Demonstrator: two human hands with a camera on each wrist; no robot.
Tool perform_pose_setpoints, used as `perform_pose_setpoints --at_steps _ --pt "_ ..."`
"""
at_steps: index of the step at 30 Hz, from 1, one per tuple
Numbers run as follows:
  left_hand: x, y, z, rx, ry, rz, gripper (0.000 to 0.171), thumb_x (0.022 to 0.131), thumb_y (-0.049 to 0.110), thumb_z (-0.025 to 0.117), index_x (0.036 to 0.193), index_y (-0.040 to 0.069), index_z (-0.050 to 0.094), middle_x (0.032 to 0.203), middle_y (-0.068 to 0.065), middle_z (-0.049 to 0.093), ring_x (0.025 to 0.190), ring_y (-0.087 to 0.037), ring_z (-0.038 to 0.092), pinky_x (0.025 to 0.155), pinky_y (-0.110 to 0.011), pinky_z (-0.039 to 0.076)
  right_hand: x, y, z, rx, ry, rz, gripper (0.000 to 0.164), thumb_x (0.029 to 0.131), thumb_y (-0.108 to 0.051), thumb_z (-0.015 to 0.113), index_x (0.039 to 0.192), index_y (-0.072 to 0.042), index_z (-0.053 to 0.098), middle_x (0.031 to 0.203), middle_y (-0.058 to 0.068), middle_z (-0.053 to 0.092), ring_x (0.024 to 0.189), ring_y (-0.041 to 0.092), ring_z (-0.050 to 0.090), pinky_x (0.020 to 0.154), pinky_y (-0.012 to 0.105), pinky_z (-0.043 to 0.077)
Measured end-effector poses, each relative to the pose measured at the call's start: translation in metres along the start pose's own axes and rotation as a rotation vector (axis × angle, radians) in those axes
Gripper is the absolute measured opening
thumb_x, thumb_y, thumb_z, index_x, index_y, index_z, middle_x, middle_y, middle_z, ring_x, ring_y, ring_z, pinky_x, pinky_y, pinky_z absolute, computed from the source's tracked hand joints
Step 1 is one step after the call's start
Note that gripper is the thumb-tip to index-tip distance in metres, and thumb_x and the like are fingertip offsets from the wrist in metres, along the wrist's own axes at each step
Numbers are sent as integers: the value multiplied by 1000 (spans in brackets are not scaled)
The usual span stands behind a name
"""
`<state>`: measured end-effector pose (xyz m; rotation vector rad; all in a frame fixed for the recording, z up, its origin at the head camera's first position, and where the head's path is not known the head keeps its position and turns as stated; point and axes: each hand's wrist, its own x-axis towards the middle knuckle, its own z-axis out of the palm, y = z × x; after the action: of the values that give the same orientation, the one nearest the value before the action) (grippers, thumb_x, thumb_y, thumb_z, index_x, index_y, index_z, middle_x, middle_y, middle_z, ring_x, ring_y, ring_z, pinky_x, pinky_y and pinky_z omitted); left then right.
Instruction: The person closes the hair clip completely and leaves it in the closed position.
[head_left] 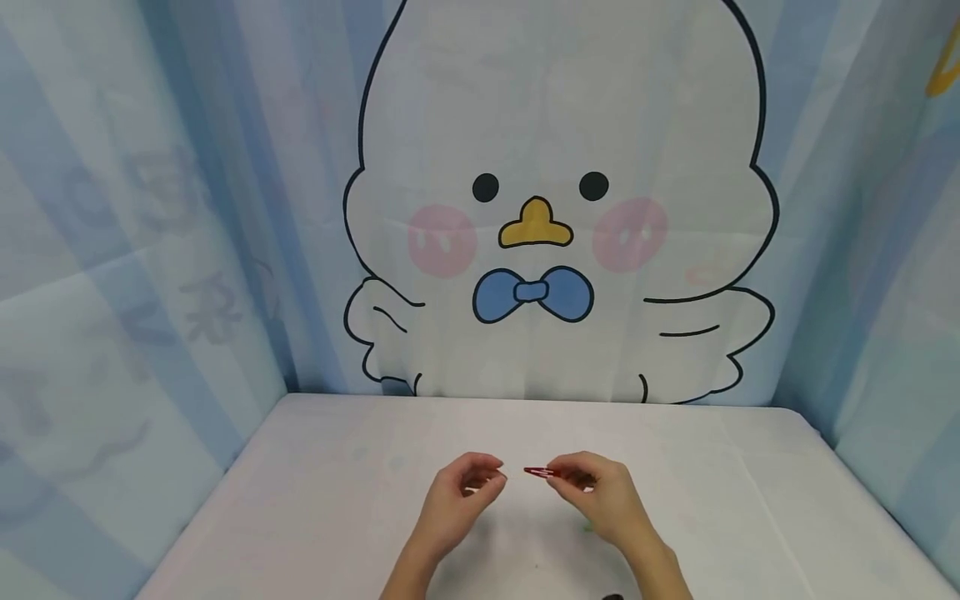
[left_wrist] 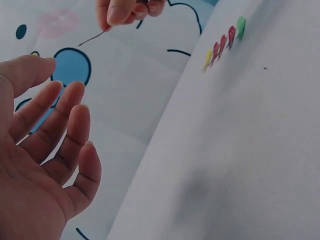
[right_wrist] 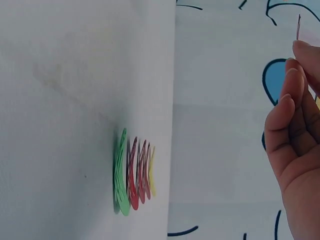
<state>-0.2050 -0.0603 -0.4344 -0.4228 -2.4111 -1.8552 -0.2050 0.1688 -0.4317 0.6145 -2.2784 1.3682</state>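
A red snap hair clip [head_left: 536, 472] is pinched at one end between the thumb and fingertips of my right hand [head_left: 602, 498], above the table. Its other end points toward my left hand [head_left: 461, 498], which is raised with loosely bent fingers and holds nothing. Seen from the left wrist, the clip [left_wrist: 93, 38] is a thin dark-red strip. On the table, the right wrist view shows a row of snap clips side by side: a green clip [right_wrist: 121, 175], three red clips [right_wrist: 133, 177] and a yellow clip [right_wrist: 153, 172]. My right hand hides most of this row in the head view.
The white-covered table [head_left: 337, 500] reaches back to a curtain [head_left: 540, 108] with a printed cartoon bird. More blue-striped cloth hangs at both sides. A small dark thing [head_left: 612, 597] shows at the bottom edge of the head view, too cut off to identify.
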Motion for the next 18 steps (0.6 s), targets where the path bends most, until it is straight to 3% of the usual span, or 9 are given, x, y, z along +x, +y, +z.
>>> perform_pose_setpoints --at_steps 7,18 --pt "5 2 -13 78 3 11 22 95 25 72 112 11 69 98 4 70 94 -18 63 78 -34 49 9 8 -15 -41 -48 185 20 83 4 79 96 -11 75 82 -5 67 70 10 61 62 26 54" --pt "6 -3 -24 109 -15 5 24 96 24 71 115 11 68 101 3 68 95 -19 60 78 -32 48 17 23 -31 -129 -62 249 15 87 -3 79 99 -12 76 84 -6 67 75 14 59 65 26 50"
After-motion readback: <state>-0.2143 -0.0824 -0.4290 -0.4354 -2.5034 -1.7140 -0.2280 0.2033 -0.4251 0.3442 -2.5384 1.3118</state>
